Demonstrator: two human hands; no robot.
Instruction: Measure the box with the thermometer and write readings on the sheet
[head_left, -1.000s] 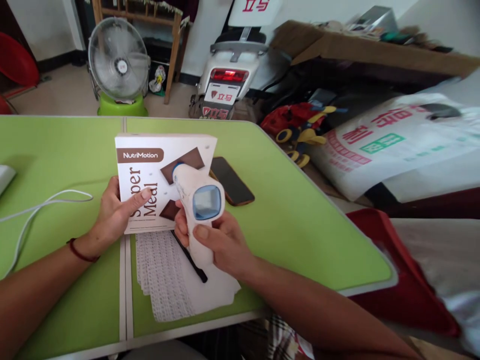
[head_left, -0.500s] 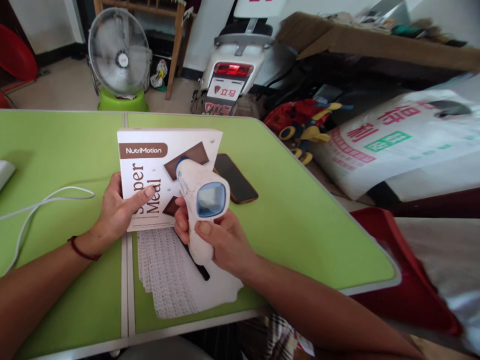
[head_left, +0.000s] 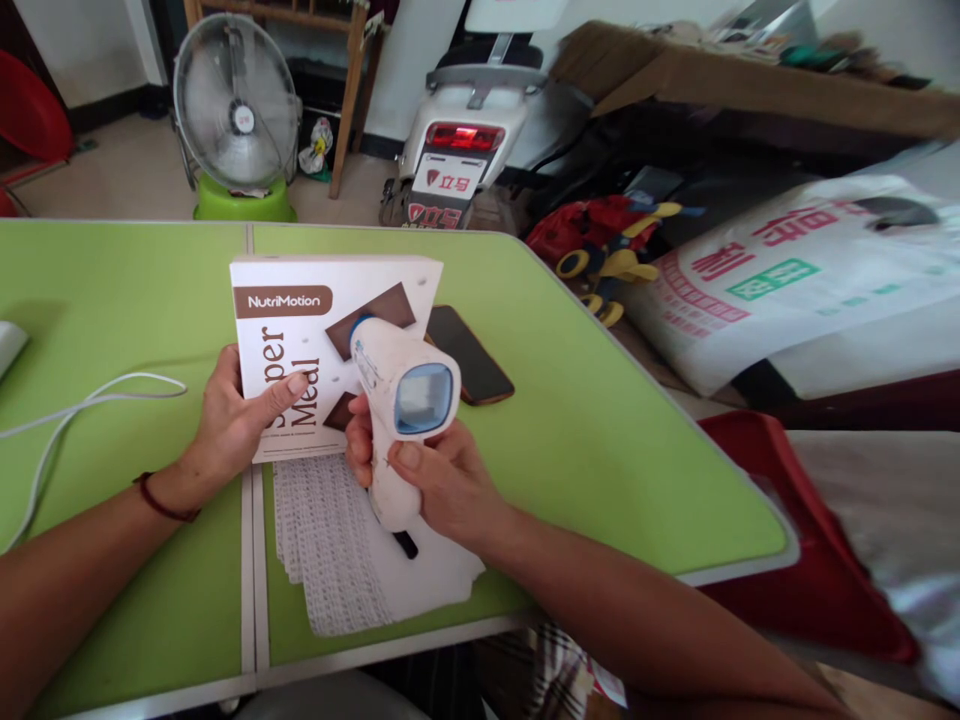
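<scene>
A white and brown NutriMotion box (head_left: 289, 330) stands upright over the green table, its left edge gripped by my left hand (head_left: 244, 410) with the thumb across the front. My right hand (head_left: 427, 475) is wrapped around the handle of a white infrared thermometer (head_left: 394, 375), whose blue-rimmed display faces me. The thermometer's blue nose points at the box front; whether they touch I cannot tell. Below lie printed paper sheets (head_left: 330, 550) and a black pen (head_left: 406, 544), partly hidden by the thermometer. Behind the thermometer a dark smartphone (head_left: 472, 355) rests on the table.
The green folding table (head_left: 600, 450) has a seam down its left part. A white cable (head_left: 112, 393) curls at the left. Beyond the table are a fan (head_left: 236, 110) on a green stool, a white scooter (head_left: 457, 130), a toy (head_left: 607, 260) and a large white sack (head_left: 795, 270).
Almost nothing differs. The whole view has shifted slightly, and the thermometer covers more of the pen. Both hands keep their holds.
</scene>
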